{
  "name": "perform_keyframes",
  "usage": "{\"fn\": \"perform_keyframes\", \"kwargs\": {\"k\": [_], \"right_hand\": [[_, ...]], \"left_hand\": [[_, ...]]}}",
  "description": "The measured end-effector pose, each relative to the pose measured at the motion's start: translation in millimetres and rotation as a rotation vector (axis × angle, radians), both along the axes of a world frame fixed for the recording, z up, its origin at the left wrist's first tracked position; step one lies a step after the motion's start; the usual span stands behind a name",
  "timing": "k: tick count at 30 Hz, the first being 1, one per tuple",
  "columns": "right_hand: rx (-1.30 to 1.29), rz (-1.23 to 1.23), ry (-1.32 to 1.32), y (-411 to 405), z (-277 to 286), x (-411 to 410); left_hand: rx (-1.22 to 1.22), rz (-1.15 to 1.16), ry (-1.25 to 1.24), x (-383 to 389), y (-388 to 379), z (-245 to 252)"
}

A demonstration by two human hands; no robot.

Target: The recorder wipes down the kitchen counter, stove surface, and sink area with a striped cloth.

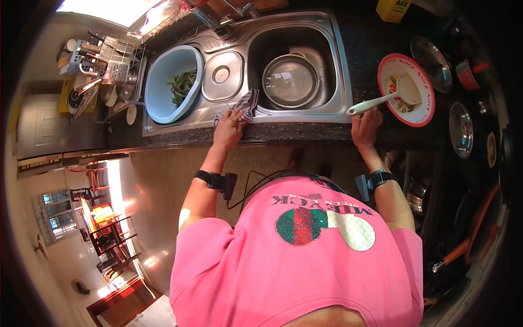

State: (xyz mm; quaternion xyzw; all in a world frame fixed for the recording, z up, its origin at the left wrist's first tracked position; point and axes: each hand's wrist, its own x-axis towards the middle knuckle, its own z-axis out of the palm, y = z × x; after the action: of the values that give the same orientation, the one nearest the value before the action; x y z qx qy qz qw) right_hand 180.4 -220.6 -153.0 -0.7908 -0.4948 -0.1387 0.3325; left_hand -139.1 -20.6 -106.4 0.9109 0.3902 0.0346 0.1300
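Note:
My left hand (229,130) holds a dark striped cloth (246,105) against the front rim of the steel sink (302,117). My right hand (367,127) is at the counter edge, right of the sink. Just over its fingers lies the pale handle of a spatula (374,103), whose broad head rests in a white enamel bowl (425,107) with a red rim. Some cooked food (395,88) shows in that bowl. Whether my right fingers grip the handle or the bowl's rim is hidden. A round metal pan (291,81) with water sits in the sink basin.
A light blue plastic basin (157,92) with leafy greens (182,86) stands on the drainboard. Farther left is a dish rack (118,61) with utensils. A metal lid (431,61) and a steel plate (461,130) lie right of the bowl. A yellow box (392,10) stands behind.

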Motion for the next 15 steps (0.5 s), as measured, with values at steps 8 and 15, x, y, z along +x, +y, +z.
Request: {"fn": "perform_keyframes", "kwargs": {"k": [8,15], "right_hand": [[0.036,0.023,-0.024,1,1,0],[0.029,0.006,-0.001,-1,3,1]], "left_hand": [[-0.040,-0.155,-0.154,63,-48,5],[0.266,-0.037,0.366,19,5,27]]}}
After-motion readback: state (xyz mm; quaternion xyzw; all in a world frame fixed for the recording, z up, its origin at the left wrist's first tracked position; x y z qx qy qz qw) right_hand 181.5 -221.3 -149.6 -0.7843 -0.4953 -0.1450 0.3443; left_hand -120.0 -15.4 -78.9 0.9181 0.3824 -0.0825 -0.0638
